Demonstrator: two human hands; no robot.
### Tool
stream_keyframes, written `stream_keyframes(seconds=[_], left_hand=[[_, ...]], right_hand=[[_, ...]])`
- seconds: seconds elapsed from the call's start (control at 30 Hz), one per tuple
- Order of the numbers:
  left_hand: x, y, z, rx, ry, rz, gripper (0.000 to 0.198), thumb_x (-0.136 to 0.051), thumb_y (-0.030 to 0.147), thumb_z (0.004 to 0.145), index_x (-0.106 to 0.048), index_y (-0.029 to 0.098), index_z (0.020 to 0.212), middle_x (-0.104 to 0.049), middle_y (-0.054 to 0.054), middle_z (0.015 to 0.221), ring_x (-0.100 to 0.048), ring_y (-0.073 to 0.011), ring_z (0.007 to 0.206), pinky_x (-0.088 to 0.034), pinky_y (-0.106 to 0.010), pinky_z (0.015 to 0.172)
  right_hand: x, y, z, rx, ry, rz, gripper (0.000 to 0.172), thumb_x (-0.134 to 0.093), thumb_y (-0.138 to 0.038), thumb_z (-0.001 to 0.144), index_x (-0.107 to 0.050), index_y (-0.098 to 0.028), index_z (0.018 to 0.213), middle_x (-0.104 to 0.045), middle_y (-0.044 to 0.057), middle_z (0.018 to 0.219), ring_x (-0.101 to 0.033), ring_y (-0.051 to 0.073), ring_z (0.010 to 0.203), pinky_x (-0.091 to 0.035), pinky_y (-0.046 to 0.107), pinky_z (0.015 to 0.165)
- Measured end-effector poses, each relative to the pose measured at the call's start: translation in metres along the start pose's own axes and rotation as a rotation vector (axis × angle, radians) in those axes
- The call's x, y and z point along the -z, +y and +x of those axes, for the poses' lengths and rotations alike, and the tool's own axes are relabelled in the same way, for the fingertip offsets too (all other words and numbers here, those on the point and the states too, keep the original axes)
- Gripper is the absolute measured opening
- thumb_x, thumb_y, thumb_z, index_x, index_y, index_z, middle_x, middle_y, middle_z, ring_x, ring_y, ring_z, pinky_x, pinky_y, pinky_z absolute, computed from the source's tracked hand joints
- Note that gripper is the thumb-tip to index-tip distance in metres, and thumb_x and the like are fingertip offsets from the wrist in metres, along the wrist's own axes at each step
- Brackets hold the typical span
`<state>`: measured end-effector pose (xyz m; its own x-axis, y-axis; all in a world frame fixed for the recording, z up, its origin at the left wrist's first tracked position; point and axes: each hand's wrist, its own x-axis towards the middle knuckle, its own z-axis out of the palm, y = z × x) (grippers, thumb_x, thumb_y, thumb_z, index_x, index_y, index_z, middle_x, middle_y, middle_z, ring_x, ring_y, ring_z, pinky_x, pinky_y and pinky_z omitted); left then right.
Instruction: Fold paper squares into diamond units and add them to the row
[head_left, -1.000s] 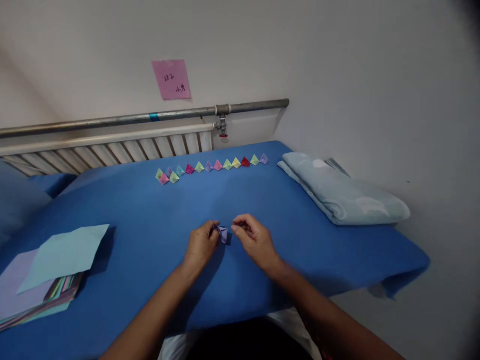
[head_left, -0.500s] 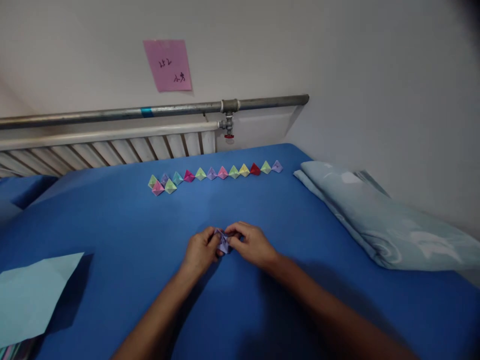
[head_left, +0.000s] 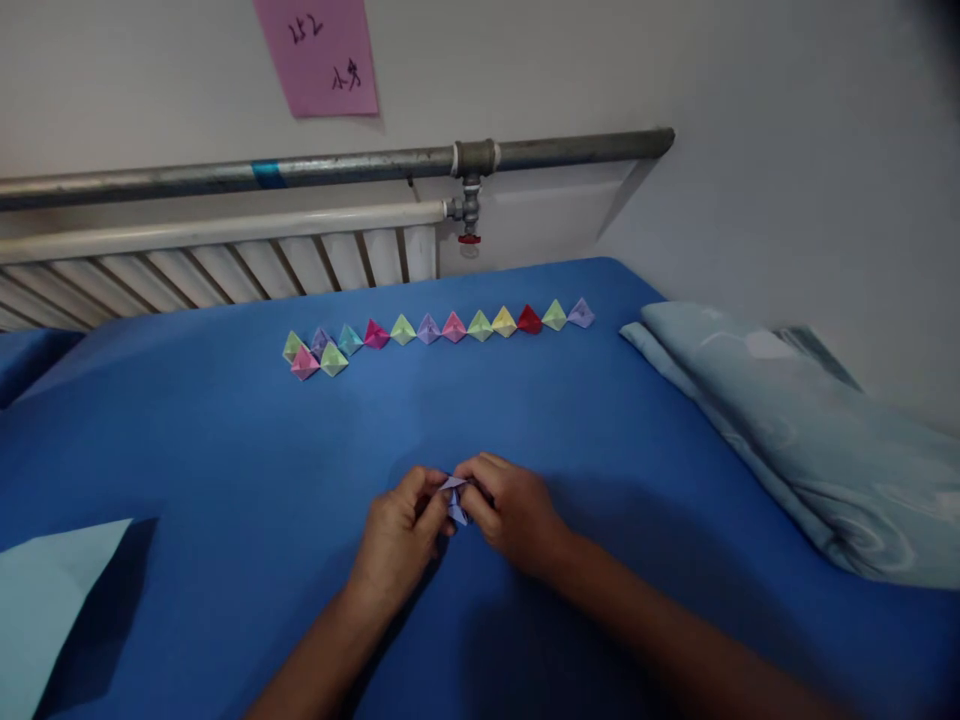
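A small purple folded paper piece [head_left: 456, 503] is pinched between my two hands above the blue surface [head_left: 247, 450]. My left hand [head_left: 405, 522] grips its left side with thumb and fingers. On the right side, my right hand [head_left: 511, 508] holds it with thumb and forefinger closed on the paper. The fingers cover much of the piece, so its full shape is partly hidden. Farther back runs a row of several folded paper shapes, among them a dark red one [head_left: 529, 319], a yellow one [head_left: 504, 321] and a pink one [head_left: 304, 363].
Light blue paper [head_left: 56, 600] lies at the left front edge. A folded pale blue-green cloth [head_left: 810, 450] rests on the right. Behind the surface are a white radiator [head_left: 225, 275], a metal pipe [head_left: 360, 168] with a red-handled valve [head_left: 469, 239], and a pink note [head_left: 322, 60] on the wall.
The view has shifted closer and lower, so wall items sit higher in the picture. Both hands keep hold of the purple paper; the fingers have shifted on it and its folds look different.
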<state>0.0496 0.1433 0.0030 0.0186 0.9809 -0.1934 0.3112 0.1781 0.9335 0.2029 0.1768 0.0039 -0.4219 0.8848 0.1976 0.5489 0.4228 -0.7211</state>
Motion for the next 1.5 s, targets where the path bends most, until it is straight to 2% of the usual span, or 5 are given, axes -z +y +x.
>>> stream_keyframes(seconds=[0.53,0.97,1.2,1.33,1.5], left_hand=[[0.002,0.001,-0.006,-0.229,0.156,0.336,0.020,-0.046,0.030,0.086,-0.058,0.020,0.072,-0.060,0.002,0.060,-0.054,-0.0115,0.053,-0.039,-0.023,0.054],[0.001,0.002,-0.008,-0.200,0.169,0.324,0.021,-0.045,0.031,0.087,-0.057,0.019,0.075,-0.061,0.001,0.064,-0.057,-0.0116,0.055,-0.041,-0.023,0.054],[0.001,0.002,-0.006,-0.099,0.125,0.042,0.022,-0.047,0.035,0.087,-0.060,0.020,0.096,-0.062,0.002,0.065,-0.058,-0.0109,0.053,-0.044,-0.021,0.051],[0.002,-0.001,-0.004,-0.004,0.181,-0.153,0.022,-0.050,0.038,0.081,-0.054,0.019,0.092,-0.056,0.005,0.059,-0.051,-0.0095,0.041,-0.041,-0.021,0.040],[-0.001,0.000,-0.003,0.047,0.198,-0.258,0.023,-0.053,0.038,0.077,-0.050,0.019,0.091,-0.058,0.005,0.059,-0.052,-0.0096,0.040,-0.044,-0.022,0.041]], right_hand=[[-0.008,-0.008,-0.005,0.070,0.029,-0.049,0.013,-0.048,-0.015,0.085,-0.056,-0.021,0.076,-0.058,0.000,0.068,-0.053,0.014,0.064,-0.038,0.025,0.062],[-0.011,-0.004,-0.004,0.058,0.057,-0.032,0.013,-0.050,-0.015,0.085,-0.057,-0.019,0.074,-0.058,-0.001,0.067,-0.052,0.012,0.062,-0.038,0.024,0.061],[-0.006,-0.008,-0.005,-0.039,0.076,0.217,0.010,-0.052,-0.022,0.086,-0.061,-0.020,0.091,-0.061,0.000,0.073,-0.057,0.013,0.066,-0.044,0.024,0.062],[-0.006,-0.013,-0.013,-0.156,0.063,0.375,0.028,-0.062,-0.027,0.079,-0.058,-0.021,0.107,-0.063,0.001,0.082,-0.059,0.013,0.068,-0.048,0.024,0.061],[-0.015,-0.011,-0.018,-0.105,0.041,0.348,0.041,-0.060,-0.018,0.077,-0.054,-0.021,0.117,-0.067,0.005,0.091,-0.062,0.017,0.080,-0.050,0.027,0.066]])
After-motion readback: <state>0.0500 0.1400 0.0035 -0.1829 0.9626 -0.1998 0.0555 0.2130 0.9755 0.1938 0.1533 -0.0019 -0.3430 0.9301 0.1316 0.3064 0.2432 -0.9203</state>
